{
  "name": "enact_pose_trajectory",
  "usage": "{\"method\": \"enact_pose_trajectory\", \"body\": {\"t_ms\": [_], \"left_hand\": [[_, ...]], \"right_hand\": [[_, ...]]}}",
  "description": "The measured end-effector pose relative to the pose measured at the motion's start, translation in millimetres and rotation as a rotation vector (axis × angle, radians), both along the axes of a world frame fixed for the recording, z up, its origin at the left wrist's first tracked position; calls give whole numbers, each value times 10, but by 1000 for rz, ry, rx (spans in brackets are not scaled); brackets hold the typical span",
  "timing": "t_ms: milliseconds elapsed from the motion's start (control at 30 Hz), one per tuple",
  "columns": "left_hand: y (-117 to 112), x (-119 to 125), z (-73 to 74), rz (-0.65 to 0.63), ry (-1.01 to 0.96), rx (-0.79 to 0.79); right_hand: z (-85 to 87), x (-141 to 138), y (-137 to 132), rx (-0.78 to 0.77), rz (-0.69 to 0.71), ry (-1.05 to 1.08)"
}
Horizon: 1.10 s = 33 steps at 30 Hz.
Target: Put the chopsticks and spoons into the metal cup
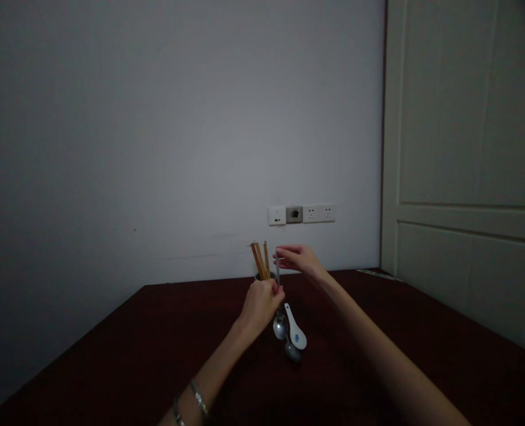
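Observation:
A metal spoon (280, 327) is upright, bowl down, just above or on the table; I cannot tell which. Around the middle of its handle, my left hand (262, 300) is closed with thumb and fingers pinched. My right hand (298, 258) pinches the handle's top end between thumb and fingertips. Right beside the bowl lies a white soup spoon (296, 332) with a blue mark. A second, darker metal spoon (293, 351) rests in front of them. Behind my left hand, several wooden chopsticks (260, 260) lean in a cup (257, 276), mostly hidden by that hand.
The dark red table (177, 331) reaches back to a pale wall (191, 148). Sockets and switches (318, 213) are mounted low on this wall. On the right stands a panelled door or cabinet (466, 148). A flat strip (379, 275) lies at the back right.

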<state>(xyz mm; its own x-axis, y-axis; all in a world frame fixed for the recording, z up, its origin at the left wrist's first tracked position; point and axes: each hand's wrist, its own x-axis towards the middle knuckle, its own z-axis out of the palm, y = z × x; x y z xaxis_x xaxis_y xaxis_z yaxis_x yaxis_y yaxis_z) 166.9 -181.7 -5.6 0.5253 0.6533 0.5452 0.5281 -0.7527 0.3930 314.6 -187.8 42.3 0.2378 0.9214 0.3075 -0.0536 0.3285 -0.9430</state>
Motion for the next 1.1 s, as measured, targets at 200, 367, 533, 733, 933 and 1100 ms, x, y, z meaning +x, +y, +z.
{"method": "enact_pose_trajectory", "body": {"t_ms": [200,367,533,733,933,1100], "left_hand": [[16,57,-88,-2,41,-13],[44,69,-113,-67,-10,-62],[142,26,-103,-212,-83,-223],[226,-16,-119,-345,-77,-610],[367,-47,-193,-374,-88,-628],[478,-127,-147,-331,45,-330]], "right_hand": [[-28,-65,25,-34,-7,-67],[-32,-20,32,-51,16,-105],[-46,56,30,-43,35,-97],[-49,63,20,-53,0,-99],[-85,227,-50,-65,-6,-164],[-171,497,-207,-112,-16,-395]]}}
